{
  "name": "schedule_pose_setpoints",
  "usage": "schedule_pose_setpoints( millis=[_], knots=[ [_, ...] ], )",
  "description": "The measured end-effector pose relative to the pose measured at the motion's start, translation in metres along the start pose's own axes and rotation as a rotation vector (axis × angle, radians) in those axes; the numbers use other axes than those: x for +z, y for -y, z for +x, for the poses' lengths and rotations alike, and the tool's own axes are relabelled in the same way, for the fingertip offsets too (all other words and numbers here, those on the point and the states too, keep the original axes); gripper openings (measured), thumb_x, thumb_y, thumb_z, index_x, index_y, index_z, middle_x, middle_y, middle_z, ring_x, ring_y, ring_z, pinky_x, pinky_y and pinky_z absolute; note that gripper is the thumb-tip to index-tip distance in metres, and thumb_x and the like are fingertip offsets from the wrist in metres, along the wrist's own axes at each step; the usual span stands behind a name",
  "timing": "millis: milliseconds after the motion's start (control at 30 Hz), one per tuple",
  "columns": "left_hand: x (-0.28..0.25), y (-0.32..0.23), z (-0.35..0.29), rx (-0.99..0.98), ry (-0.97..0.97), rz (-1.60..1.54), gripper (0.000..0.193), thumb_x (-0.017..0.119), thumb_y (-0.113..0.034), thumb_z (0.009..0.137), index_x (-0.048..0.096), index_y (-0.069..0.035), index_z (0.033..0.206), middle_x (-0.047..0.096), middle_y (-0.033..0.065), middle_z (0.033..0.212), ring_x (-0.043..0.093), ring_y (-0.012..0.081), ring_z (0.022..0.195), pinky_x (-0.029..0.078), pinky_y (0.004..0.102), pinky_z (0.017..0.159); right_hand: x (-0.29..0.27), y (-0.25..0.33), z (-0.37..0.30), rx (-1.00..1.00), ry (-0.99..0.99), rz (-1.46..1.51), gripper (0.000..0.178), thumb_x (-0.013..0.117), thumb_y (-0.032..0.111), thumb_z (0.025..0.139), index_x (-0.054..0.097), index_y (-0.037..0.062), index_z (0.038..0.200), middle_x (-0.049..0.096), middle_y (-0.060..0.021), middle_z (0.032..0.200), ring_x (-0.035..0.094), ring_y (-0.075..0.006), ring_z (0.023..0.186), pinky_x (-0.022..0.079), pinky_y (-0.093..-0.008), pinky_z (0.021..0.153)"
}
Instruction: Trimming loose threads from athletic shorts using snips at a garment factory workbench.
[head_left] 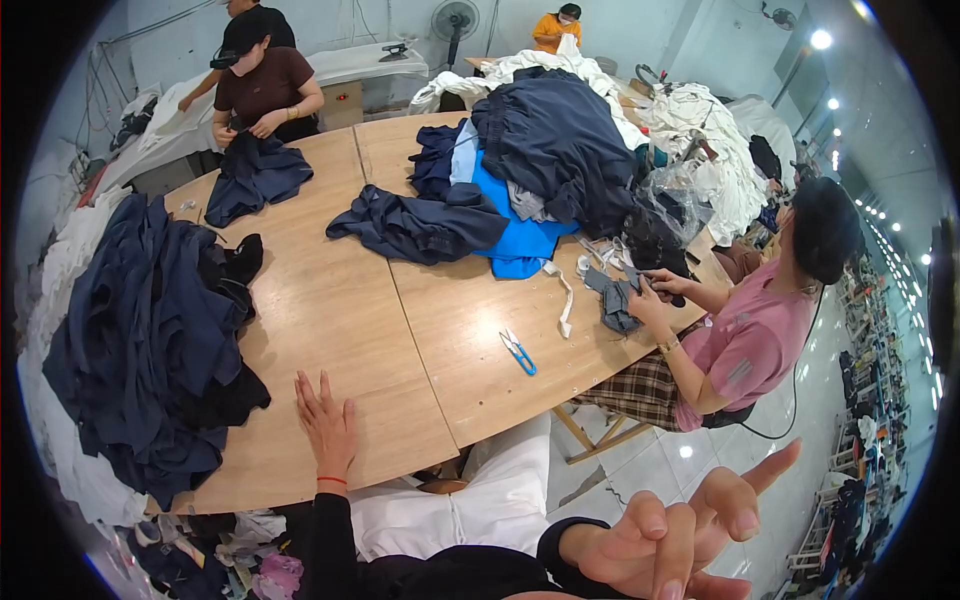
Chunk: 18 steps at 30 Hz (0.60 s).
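My left hand lies flat on the wooden table with its fingers spread, holding nothing. A red string circles that wrist. To its left rises a heap of navy garments. My right hand is raised off the table's near right side, close to the camera. Its index finger points out while the other fingers curl loosely apart, and nothing shows in it. Blue-handled thread snips rest on the table between my hands, touched by neither. Beyond them is a white fabric strip.
A large pile of navy clothing covers the table's far middle, with bright blue cloth beneath. A co-worker in pink handles grey cloth at right. Another person at far left holds a navy garment.
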<state>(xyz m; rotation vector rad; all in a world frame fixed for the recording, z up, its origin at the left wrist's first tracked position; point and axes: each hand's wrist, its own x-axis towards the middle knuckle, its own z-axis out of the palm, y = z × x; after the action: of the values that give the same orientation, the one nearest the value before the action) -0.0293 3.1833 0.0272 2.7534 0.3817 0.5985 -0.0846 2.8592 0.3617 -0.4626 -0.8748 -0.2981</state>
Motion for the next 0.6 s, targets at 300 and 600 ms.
schedule_pose_setpoints(
  millis=[300, 600],
  knots=[
    [0.0, 0.0004, -0.001, -0.005, -0.002, 0.021, 0.075, 0.062, -0.026, 0.105, 0.027, -0.009, 0.169, 0.008, 0.0224, 0.178, 0.013, 0.0429, 0.163, 0.018, 0.056, 0.13, -0.0034, 0.0034, -0.0019, -0.021, 0.002, 0.001, 0.101, 0.073, 0.032, 0.103, 0.003, 0.0155, 0.174, 0.048, -0.0092, 0.153, 0.07, -0.0275, 0.098, 0.03, -0.0556, 0.119],
    [0.0024, 0.0018, -0.0007, -0.016, 0.001, 0.017, 0.075, 0.062, -0.026, 0.105, 0.025, -0.01, 0.169, 0.008, 0.022, 0.178, 0.012, 0.0427, 0.163, 0.018, 0.0563, 0.13, -0.0006, 0.0076, -0.0097, 0.012, -0.026, -0.016, 0.102, 0.071, 0.033, 0.104, -0.002, 0.0187, 0.174, 0.043, -0.0087, 0.156, 0.073, -0.0301, 0.107, 0.024, -0.0598, 0.121]
  ],
)
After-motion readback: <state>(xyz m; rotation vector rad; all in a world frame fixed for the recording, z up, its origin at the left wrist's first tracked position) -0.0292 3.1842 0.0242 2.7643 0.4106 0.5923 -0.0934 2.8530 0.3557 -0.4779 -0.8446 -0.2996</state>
